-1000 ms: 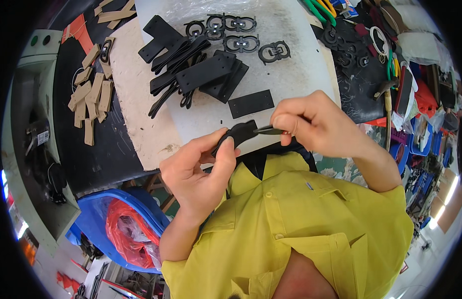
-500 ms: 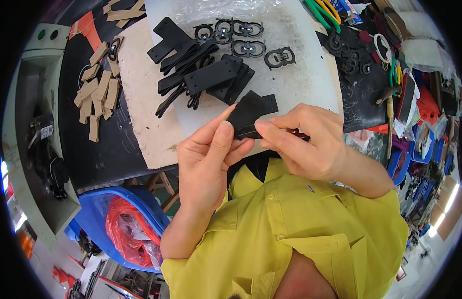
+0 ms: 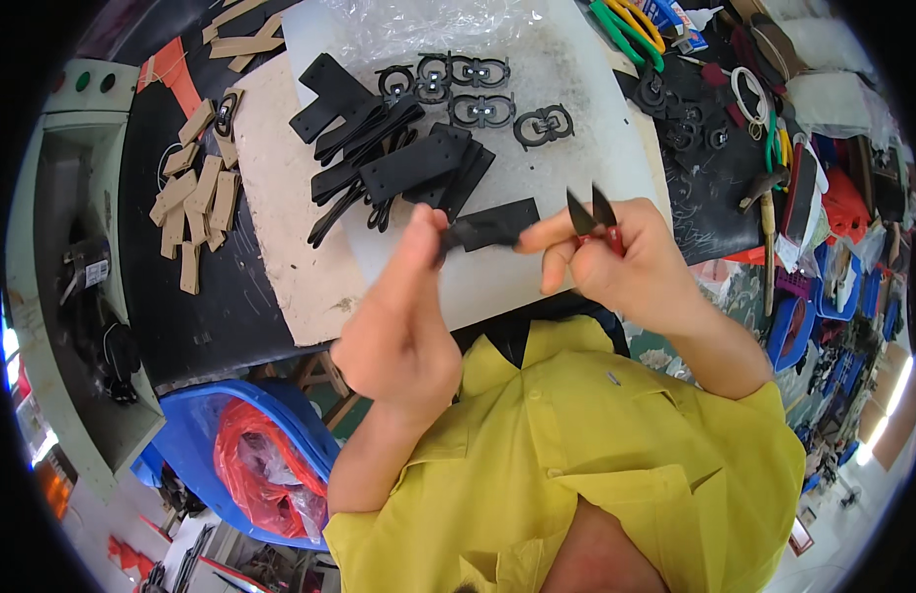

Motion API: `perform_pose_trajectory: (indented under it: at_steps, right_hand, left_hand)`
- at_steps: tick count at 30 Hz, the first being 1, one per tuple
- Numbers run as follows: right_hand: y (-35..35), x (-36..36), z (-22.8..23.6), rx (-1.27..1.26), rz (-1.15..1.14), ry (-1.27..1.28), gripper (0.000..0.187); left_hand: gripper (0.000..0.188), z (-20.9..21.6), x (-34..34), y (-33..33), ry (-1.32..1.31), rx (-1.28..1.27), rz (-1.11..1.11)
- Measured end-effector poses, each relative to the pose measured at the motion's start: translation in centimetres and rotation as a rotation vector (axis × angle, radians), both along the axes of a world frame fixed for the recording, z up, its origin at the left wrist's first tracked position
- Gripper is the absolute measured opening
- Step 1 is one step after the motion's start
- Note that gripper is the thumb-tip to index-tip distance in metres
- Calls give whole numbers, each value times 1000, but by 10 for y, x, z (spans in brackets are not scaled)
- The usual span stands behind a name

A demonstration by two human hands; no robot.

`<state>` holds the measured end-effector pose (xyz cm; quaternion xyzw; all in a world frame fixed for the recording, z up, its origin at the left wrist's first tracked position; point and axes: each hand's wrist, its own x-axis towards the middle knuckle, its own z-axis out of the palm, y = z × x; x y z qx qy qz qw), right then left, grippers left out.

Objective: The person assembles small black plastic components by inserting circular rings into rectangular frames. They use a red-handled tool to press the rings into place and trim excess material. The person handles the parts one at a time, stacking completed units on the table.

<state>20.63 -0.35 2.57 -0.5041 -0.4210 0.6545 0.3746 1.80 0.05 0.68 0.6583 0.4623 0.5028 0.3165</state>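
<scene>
- The left hand point(image 3: 398, 336), nearer, pinches a blurred black strip point(image 3: 458, 238), its fingers closed on one end; the long axis seems to run rightward.
- The far end lies by the right hand point(image 3: 631, 262); touching, I cannot tell.
- That hand's fingers curl round scissors point(image 3: 582, 216), blades parted, pointing away from the strip.

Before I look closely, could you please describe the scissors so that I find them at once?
Find the large white sheet, then the right hand at its near edge. This hand holds the scissors, dark blades apart and pointing away from the body. Red handles distinguish them from the black strips nearby.
</scene>
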Motion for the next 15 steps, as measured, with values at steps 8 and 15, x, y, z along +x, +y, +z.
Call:
perform_pose_trajectory:
  at_steps: [8, 15]
  right_hand:
    - [4, 7, -2, 64, -75, 19, 23]
    - [2, 6, -4, -311, 0, 220, 21]
  left_hand:
    - [26, 8, 0, -6, -761, -728, -15]
    - [17, 3, -6, -6, -624, -925, -170]
